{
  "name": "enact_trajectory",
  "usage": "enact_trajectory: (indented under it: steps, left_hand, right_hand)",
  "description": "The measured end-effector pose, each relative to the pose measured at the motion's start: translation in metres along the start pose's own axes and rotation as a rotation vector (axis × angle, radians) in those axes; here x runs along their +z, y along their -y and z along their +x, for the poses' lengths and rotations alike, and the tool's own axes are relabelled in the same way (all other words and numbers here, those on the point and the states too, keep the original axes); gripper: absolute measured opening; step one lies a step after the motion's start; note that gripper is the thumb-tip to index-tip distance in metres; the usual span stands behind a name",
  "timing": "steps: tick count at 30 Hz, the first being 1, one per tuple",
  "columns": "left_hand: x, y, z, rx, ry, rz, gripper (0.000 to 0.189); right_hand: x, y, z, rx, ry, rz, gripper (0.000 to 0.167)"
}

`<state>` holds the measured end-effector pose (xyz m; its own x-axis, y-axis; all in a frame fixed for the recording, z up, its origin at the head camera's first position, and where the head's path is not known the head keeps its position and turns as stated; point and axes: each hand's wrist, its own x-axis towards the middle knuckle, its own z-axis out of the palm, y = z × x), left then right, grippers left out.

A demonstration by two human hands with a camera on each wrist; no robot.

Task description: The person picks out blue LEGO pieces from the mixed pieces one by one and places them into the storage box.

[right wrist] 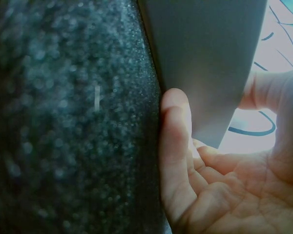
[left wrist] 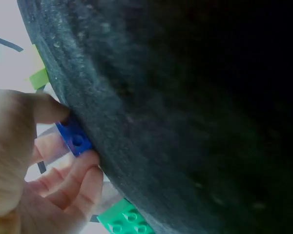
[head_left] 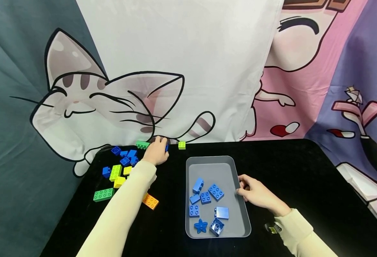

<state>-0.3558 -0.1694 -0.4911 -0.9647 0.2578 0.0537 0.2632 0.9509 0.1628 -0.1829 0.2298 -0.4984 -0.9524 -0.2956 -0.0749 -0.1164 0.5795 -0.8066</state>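
Observation:
My left hand [head_left: 156, 151] reaches to the far edge of the black table. It pinches a small dark blue toy brick [left wrist: 74, 136] between thumb and fingers, as the left wrist view shows. On either side lie a green brick [head_left: 142, 145] and a lime brick [head_left: 182, 145]. With thumb and curled fingers, my right hand [head_left: 257, 192] grips the right rim of a grey tray [head_left: 214, 166]. Inside the tray are several blue bricks [head_left: 216, 192] and a blue star-shaped piece [head_left: 201, 226]. The right wrist view shows the tray's outer wall [right wrist: 205, 63] between thumb and fingers.
Left of my left forearm lie several blue bricks [head_left: 125, 161], yellow bricks [head_left: 119, 182], a lime brick [head_left: 115, 172] and a green brick [head_left: 104, 195]. An orange brick [head_left: 151, 201] sits partly behind the sleeve. A printed cloth [head_left: 227, 71] hangs behind the table's far edge.

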Motion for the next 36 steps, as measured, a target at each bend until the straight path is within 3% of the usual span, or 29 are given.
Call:
enact_trajectory:
  steps: [5,12,22,28,36]
  left_hand:
    - [-0.003,-0.005,-0.011,0.052,-0.022,-0.015,0.04]
    - [-0.01,-0.018,-0.03,0.19,-0.149,-0.015,0.039]
    - [-0.032,-0.062,-0.062,0.394,-0.285,-0.007,0.043]
    - [-0.042,-0.093,-0.086,0.511,-0.313,-0.01,0.04]
    - [-0.044,-0.121,-0.116,0.578,-0.28,0.022,0.04]
  right_hand:
    - [0.0,0.0,0.0,0.003,-0.003,-0.002,0.029]
    - [0.0,0.0,0.001,0.003,0.0,-0.002,0.03]
    - [0.0,-0.001,0.002,0.005,0.005,-0.002,0.03]
    - [-0.001,0.0,0.001,0.001,0.003,-0.003,0.03]
    - [-0.001,0.001,0.001,0.004,0.01,0.006,0.031]
